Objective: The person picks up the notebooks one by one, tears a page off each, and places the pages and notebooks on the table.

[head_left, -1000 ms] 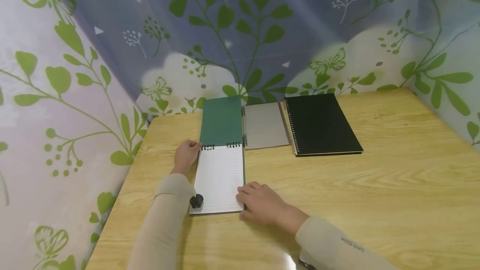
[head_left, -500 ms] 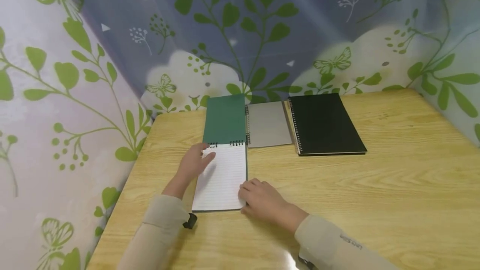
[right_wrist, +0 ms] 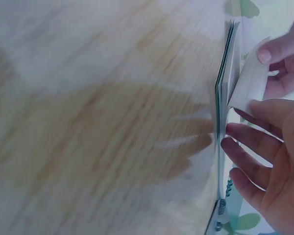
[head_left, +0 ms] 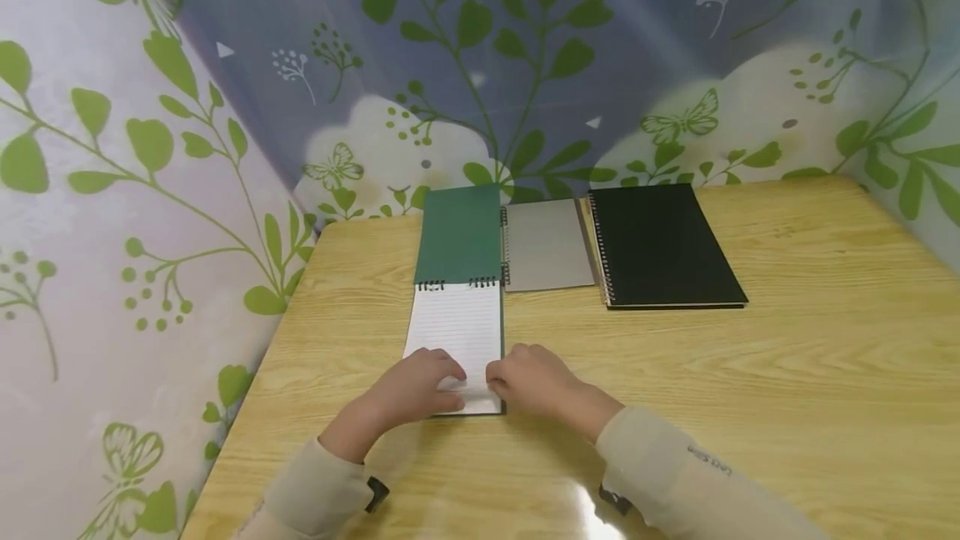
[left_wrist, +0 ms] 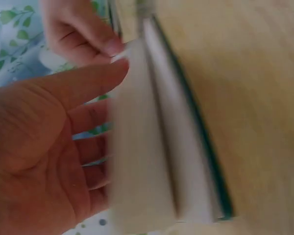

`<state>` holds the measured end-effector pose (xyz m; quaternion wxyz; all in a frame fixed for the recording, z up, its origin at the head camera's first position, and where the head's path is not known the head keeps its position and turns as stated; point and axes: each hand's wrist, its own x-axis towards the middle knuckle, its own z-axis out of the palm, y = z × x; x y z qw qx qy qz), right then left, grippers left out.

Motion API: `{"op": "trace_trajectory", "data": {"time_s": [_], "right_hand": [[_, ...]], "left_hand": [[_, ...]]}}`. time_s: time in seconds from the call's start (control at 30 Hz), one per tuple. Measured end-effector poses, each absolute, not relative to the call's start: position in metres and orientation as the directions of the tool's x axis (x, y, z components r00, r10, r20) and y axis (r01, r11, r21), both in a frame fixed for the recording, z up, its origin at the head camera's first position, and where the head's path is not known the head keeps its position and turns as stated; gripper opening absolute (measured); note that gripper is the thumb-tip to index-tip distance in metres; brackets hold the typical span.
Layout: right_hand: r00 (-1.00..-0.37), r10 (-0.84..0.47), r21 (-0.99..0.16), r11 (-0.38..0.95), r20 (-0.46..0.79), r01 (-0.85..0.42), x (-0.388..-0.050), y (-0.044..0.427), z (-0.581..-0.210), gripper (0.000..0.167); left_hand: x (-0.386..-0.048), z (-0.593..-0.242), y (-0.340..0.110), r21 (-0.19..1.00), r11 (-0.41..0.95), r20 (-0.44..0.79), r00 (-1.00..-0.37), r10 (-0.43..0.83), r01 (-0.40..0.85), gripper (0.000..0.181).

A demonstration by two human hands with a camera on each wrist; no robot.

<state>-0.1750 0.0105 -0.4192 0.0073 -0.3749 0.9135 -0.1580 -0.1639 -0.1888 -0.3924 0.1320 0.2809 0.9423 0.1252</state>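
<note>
Left hand is sitting lower now, near right hand; both hands' fingers are pinching a page, probably bending easily, best edge-held.

Left forearm and right forearm: both sleeved, rising from the lower edge and angled inward. Left hand: thumb extended, pinching against partly hidden fingers. Right hand: thumb and index finger pinching; remaining fingers slightly bent, spread. Hands near each other.
</note>
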Motion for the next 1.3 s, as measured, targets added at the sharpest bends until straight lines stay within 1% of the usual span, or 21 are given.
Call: {"op": "trace_trajectory", "data": {"time_s": [0.07,0.17,0.27,0.4,0.5,0.57,0.77,0.83,0.97,1.07,1.17,1.3], "right_hand": [[-0.751,-0.657,-0.35,0.688,0.073,-0.636,-0.176,0.011,-0.42,0.011],[-0.801,-0.599,-0.442,0.716,0.008,-0.54,-0.178,0.011,-0.42,0.01],[-0.839,-0.542,-0.523,0.73,-0.049,-0.441,-0.18,0.009,-0.419,0.008],[-0.873,-0.476,-0.641,0.705,-0.109,-0.304,-0.183,0.003,-0.416,0.007],[-0.898,-0.42,-0.712,0.67,-0.131,-0.21,-0.186,0.001,-0.413,0.006],[-0.914,-0.388,-0.734,0.654,-0.119,-0.183,-0.188,0.0,-0.411,0.007],[-0.93,-0.364,-0.761,0.615,-0.043,-0.205,-0.193,-0.002,-0.41,0.008],[-0.931,-0.364,-0.748,0.626,-0.03,-0.221,-0.194,-0.001,-0.41,0.017],[-0.937,-0.349,-0.693,0.68,-0.018,-0.24,-0.199,0.006,-0.416,0.045],[-0.94,-0.34,-0.665,0.705,-0.014,-0.245,-0.206,0.017,-0.426,0.059],[-0.936,-0.351,-0.635,0.73,-0.03,-0.253,-0.213,0.027,-0.435,0.067],[-0.926,-0.377,-0.594,0.75,-0.021,-0.291,-0.228,0.032,-0.437,0.07]], "left_hand": [[-0.163,-0.396,-0.188,0.262,0.814,-0.145,-0.813,0.565,0.519,0.022],[-0.164,-0.399,-0.187,0.242,0.812,-0.11,-0.817,0.566,0.531,0.019],[-0.167,-0.399,-0.187,0.279,0.813,-0.096,-0.828,0.553,0.511,0.018],[-0.169,-0.395,-0.189,0.338,0.815,-0.084,-0.847,0.524,0.471,0.017],[-0.17,-0.393,-0.189,0.342,0.818,-0.066,-0.856,0.513,0.464,0.017],[-0.172,-0.393,-0.189,0.332,0.822,-0.045,-0.862,0.504,0.463,0.017],[-0.176,-0.393,-0.187,0.275,0.868,0.038,-0.907,0.42,0.414,0.012],[-0.177,-0.391,-0.186,0.264,0.881,0.06,-0.918,0.392,0.393,0.011],[-0.177,-0.388,-0.186,0.259,0.897,0.126,-0.933,0.336,0.358,0.011],[-0.174,-0.388,-0.186,0.273,0.908,0.179,-0.944,0.278,0.319,0.012],[-0.169,-0.389,-0.187,0.305,0.913,0.207,-0.954,0.215,0.272,0.015],[-0.166,-0.39,-0.19,0.35,0.911,0.252,-0.959,0.132,0.217,0.016]]}}
